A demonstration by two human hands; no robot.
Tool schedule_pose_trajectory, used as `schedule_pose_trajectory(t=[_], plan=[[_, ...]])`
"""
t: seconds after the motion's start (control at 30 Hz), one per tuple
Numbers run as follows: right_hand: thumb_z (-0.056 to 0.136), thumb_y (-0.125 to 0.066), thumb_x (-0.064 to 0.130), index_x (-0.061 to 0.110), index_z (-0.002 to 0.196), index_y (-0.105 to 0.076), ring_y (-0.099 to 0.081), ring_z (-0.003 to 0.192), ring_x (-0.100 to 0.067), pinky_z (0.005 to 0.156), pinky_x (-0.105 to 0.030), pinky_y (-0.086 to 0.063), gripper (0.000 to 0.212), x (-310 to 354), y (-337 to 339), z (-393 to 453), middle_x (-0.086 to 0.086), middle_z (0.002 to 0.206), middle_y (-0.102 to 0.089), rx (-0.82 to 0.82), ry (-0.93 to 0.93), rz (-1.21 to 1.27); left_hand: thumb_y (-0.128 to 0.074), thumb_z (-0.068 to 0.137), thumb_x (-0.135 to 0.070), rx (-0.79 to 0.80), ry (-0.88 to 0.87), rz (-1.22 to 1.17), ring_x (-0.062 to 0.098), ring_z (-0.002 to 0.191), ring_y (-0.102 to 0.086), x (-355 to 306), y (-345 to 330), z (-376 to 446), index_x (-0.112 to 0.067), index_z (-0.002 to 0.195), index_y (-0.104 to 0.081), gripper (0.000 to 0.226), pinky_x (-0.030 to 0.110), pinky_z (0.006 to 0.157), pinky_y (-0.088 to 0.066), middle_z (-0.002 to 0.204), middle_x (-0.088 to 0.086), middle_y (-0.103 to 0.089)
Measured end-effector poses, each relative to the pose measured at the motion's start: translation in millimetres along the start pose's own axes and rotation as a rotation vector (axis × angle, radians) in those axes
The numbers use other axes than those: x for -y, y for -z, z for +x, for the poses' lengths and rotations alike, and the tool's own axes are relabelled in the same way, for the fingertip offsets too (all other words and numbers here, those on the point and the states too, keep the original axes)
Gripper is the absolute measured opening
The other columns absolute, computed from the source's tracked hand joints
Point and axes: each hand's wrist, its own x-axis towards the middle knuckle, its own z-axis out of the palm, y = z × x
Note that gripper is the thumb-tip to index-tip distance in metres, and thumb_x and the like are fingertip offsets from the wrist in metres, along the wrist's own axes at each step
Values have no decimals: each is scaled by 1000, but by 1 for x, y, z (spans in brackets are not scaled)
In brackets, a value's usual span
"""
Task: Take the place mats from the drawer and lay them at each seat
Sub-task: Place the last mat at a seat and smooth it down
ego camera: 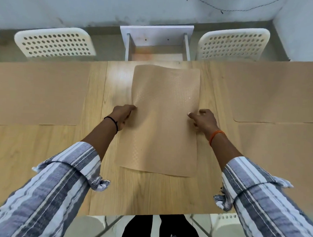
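A person in a striped shirt with rolled sleeves leans over a wooden table [148, 194], holding a tan place mat [162, 122] at the centre of the frame. The left hand [122, 114] pinches the mat's left edge, and the right hand [203, 120] grips its right edge with the thumb on top and the fingers curled beneath. The mat runs lengthwise away from the viewer; its far end lifts and ripples, while its near end lies on the tabletop. A black band circles the left wrist and an orange band the right. A second mat [37, 94] lies flat at the left of the frame, and a third mat [273, 93] lies at the right, with the edge of a fourth mat [285, 143] just below it. Beyond the table's far edge, an open white drawer [156, 35] shows at top centre, between a perforated white chair [54, 41] at upper left and another white chair [234, 43] at upper right.
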Motion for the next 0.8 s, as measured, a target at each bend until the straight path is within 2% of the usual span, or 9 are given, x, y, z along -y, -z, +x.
schedule_pose_trajectory(t=[0.17,0.23,0.3,0.37,0.47,0.53,0.6,0.67,0.8], plan=[[77,-80,38,12,143,-36,-51,97,-21,61,-28,-45,84,0,-7,3,-6,119,-48,66,-65,35,-72,87,-18,-29,-64,-31,19,69,-48,1,-5,0,-18,79,-47,26,27,60,-40,78,2,-50],[79,-79,33,8,137,-45,-55,103,-23,69,-33,-52,72,-2,-7,2,-7,126,-51,8,-63,17,-76,84,-18,-67,-110,-78,20,85,-53,6,-1,1,-15,103,-56,28,30,75,-45,99,3,-55],[80,-76,29,8,127,-55,-59,112,-27,90,-41,-54,56,-4,-9,0,-9,130,-55,-52,-48,23,-80,81,-18,-57,-150,-111,20,106,-52,11,7,-1,-15,133,-50,61,32,92,-44,119,2,-51],[86,-68,21,9,121,-57,-59,112,-25,98,-40,-51,39,-4,-10,-8,-9,126,-59,-81,-2,40,-83,77,-18,-16,-164,-116,21,114,-56,16,15,-6,-15,137,-51,67,37,102,-45,127,0,-55],[92,-58,11,10,122,-55,-55,102,-18,84,-26,-45,30,0,-13,-23,-5,117,-58,-119,71,75,-78,81,-13,63,-187,-138,22,96,-67,19,22,-25,-13,106,-68,27,39,93,-54,111,7,-69],[93,-55,8,11,121,-53,-52,96,-15,73,-18,-41,28,5,-11,-38,0,109,-54,-179,131,116,-74,83,-11,111,-234,-133,24,89,-64,22,30,-40,-13,97,-67,16,37,86,-53,102,8,-70],[92,-52,8,14,114,-52,-50,88,-14,60,-14,-36,22,10,-8,-50,5,97,-51,-240,180,169,-72,82,-11,155,-274,-120,25,87,-61,25,39,-54,-15,96,-65,16,36,78,-47,96,6,-68],[91,-52,10,16,107,-50,-50,81,-11,59,-13,-36,17,13,-5,-60,9,88,-49,-248,247,212,-69,75,-10,177,-296,-138,27,85,-61,34,51,-74,-16,91,-64,18,37,77,-44,93,8,-65],[91,-54,8,15,106,-52,-49,71,-2,58,-9,-40,17,26,-13,-88,10,84,-50,-158,410,224,-62,68,-14,202,-294,-219,23,77,-61,64,76,-118,-11,108,-60,41,36,75,-49,93,8,-60]])
